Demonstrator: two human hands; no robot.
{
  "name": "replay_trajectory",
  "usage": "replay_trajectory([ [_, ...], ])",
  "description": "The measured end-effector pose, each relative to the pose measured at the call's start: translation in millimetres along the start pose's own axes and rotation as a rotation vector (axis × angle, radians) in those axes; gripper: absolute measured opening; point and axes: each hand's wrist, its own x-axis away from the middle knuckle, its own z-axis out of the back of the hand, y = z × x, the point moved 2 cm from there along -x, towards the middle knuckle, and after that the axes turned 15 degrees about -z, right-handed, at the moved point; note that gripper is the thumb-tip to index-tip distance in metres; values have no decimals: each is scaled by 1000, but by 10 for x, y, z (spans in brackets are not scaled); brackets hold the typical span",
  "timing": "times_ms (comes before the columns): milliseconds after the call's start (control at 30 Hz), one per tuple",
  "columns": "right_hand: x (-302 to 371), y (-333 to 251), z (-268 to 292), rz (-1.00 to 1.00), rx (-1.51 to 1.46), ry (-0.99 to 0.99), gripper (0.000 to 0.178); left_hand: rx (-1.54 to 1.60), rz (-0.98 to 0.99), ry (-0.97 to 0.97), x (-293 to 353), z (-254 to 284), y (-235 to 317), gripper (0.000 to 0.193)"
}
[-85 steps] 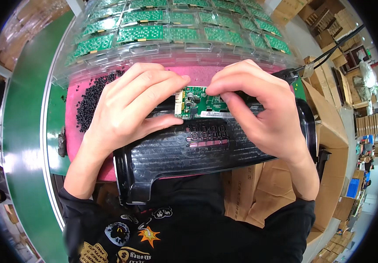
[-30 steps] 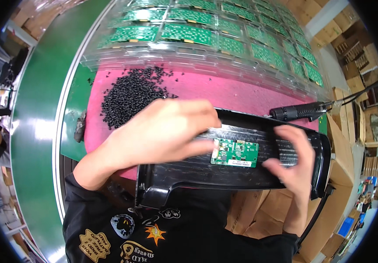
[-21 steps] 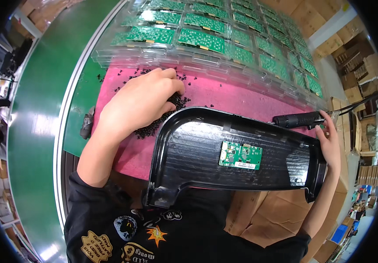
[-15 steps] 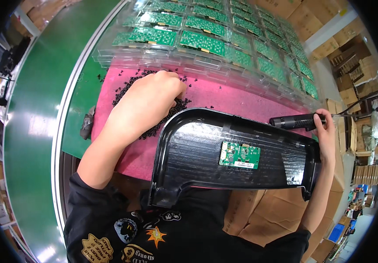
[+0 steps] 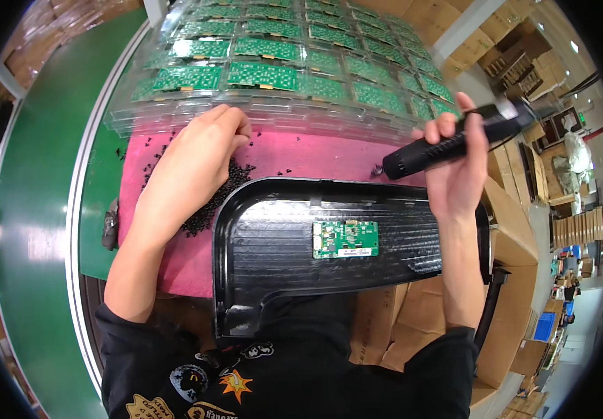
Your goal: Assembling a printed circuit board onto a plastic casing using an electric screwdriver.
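My right hand [image 5: 456, 167] is wrapped round a black electric screwdriver [image 5: 420, 156], raised above the right end of a black plastic housing [image 5: 280, 276]. Its tip end points left and down, toward the pink mat [image 5: 329, 155]. Inside the housing lies a small green circuit board [image 5: 347, 239] with a white label strip. My left hand [image 5: 204, 153] hovers at the far side of a pile of small black screws [image 5: 209, 208], its fingers pinched together. Whatever those fingertips may hold is hidden. The housing lies open side up along the mat's near edge.
Stacked clear plastic trays [image 5: 273, 105] of green circuit boards stand behind the mat. To the left runs a green surface [image 5: 39, 223] with a metal rail. A dark crumpled lump [image 5: 110, 227] sits left of the mat. Cardboard boxes [image 5: 511, 307] stand at the near right.
My right hand has closed round the screwdriver and lifted it up and to the left. My left hand stays by the screws, fingers pinched. The whole view has shifted somewhat.
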Motion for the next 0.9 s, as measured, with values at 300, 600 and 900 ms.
replay_trajectory([
  [300, 586, -288, -624, 222, -206, -380, 44, 696, -176, -107, -57, -176, 569, 13],
  [600, 713, -208, -698, 247, -77, -382, 45, 755, -270, -43, -9, -236, 626, 17],
  [900, 723, -126, -674, 241, -11, -515, 51, 689, -277, -79, -5, -284, 668, 15],
])
